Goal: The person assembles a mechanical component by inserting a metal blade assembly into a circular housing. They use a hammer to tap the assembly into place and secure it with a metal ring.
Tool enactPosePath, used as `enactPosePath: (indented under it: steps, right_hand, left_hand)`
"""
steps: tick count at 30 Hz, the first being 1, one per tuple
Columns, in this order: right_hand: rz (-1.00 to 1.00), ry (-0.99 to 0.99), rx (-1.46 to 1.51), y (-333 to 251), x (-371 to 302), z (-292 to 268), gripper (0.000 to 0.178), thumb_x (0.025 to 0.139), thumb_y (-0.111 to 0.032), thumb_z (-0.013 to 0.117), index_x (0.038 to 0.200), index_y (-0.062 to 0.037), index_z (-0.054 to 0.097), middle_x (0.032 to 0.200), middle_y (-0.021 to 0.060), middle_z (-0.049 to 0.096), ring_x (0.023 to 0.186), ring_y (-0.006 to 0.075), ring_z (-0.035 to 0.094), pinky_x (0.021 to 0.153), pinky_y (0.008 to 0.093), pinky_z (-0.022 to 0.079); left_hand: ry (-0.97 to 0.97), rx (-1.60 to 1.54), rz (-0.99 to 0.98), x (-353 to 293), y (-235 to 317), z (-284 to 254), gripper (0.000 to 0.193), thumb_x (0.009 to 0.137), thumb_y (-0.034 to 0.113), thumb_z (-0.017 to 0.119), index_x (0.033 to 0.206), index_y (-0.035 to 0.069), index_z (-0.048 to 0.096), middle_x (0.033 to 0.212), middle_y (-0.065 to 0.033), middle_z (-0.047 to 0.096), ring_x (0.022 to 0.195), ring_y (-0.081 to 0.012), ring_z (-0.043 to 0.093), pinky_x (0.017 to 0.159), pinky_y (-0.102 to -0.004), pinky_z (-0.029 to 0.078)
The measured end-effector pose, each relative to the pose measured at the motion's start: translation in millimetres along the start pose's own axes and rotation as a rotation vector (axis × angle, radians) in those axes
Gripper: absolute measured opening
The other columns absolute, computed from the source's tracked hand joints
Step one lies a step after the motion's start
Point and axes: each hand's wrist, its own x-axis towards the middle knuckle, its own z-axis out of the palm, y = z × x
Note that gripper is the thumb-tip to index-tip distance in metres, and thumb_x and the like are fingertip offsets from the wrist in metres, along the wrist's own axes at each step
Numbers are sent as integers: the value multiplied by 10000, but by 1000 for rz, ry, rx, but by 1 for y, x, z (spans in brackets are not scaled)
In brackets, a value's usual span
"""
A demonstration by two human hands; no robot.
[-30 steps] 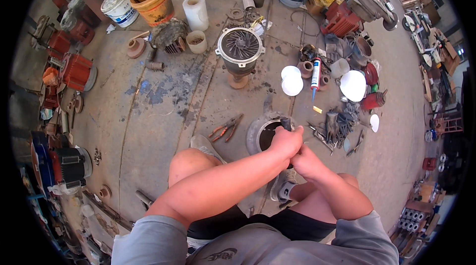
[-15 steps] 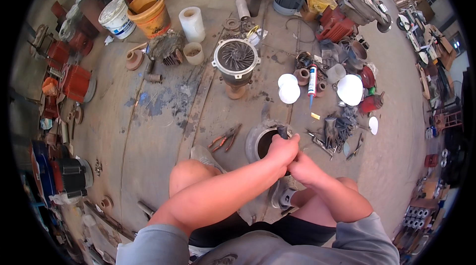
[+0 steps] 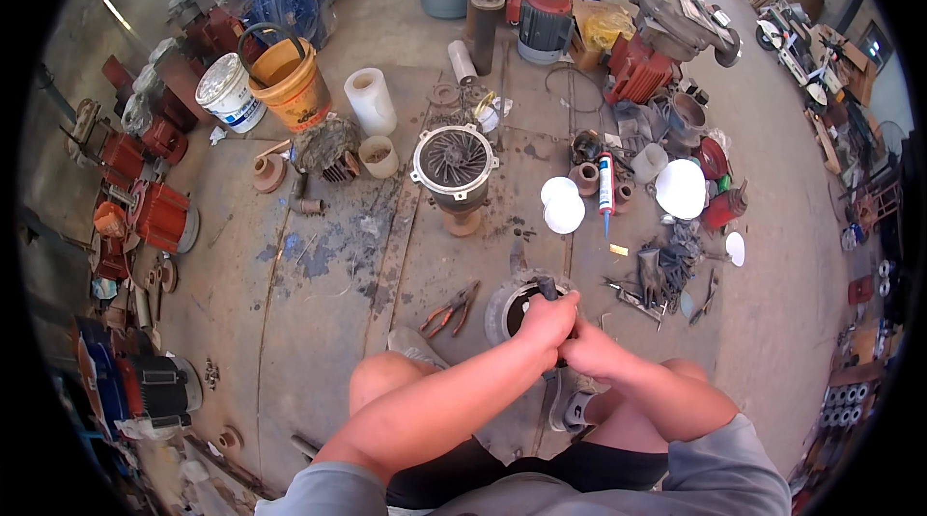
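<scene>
My left hand (image 3: 548, 320) is closed around a dark tool (image 3: 547, 287), whose blunt black end sticks out above the fist; what kind of tool it is I cannot make out. Just below and to the right, my right hand (image 3: 592, 350) is closed too, pressed against the left one, and its grip is hidden. Both are over the near right rim of a grey round metal housing (image 3: 498, 315) with a dark hollow inside, standing on the floor between my legs. Orange-handled pliers (image 3: 451, 310) lie with jaws apart to the left of the housing.
Ahead stands a finned motor part (image 3: 454, 168) on a rusty base. To the right lie a sealant tube (image 3: 606, 188), white discs (image 3: 563, 212), dark gloves (image 3: 653, 270) and small tools. An orange bucket (image 3: 294, 91) and a white bucket (image 3: 232, 96) stand at the far left.
My view has tilted up, so the floor and the things on it sit lower in the picture. Both hands stay closed together over the housing's rim, with little visible movement.
</scene>
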Motion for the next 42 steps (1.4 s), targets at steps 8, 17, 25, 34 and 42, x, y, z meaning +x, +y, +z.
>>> enactPosePath:
  steps: [8,17,25,34,42]
  right_hand:
    - [-34,3,-5,-13,-7,4,563,812,7,662,1349,63,505,1198,147,656,1118,227,621,937,341,503]
    - [-15,-11,29,-4,-2,1,538,796,28,645,1319,64,523,1139,127,661,1040,198,624,847,317,510]
    - [-11,-11,18,-4,-1,2,523,802,32,642,1311,57,529,1091,109,664,965,173,617,774,310,497]
    - [-19,-17,10,-6,-2,4,531,813,44,639,1331,57,527,1170,130,663,1054,196,623,860,323,511]
    - [5,-26,-16,-14,-6,6,540,816,42,642,1344,60,530,1231,154,662,1130,225,623,947,350,508]
  left_hand:
    - [12,3,34,-1,0,-2,244,902,169,691,1030,-17,600,914,-119,638,794,-222,610,685,-416,501]
    - [-38,91,22,-12,11,-5,596,909,155,657,1353,-158,411,1182,-280,610,1004,-313,655,779,-467,547]
    - [-4,42,12,-14,12,-2,526,869,160,676,1260,-111,453,1090,-208,596,935,-269,609,743,-474,518]
    - [17,55,-4,-14,11,-1,534,892,187,681,1263,-144,486,1084,-220,626,935,-279,632,735,-472,529]
    - [23,71,9,-3,5,-1,428,905,190,690,1146,-144,573,1000,-200,654,866,-262,638,701,-465,529]
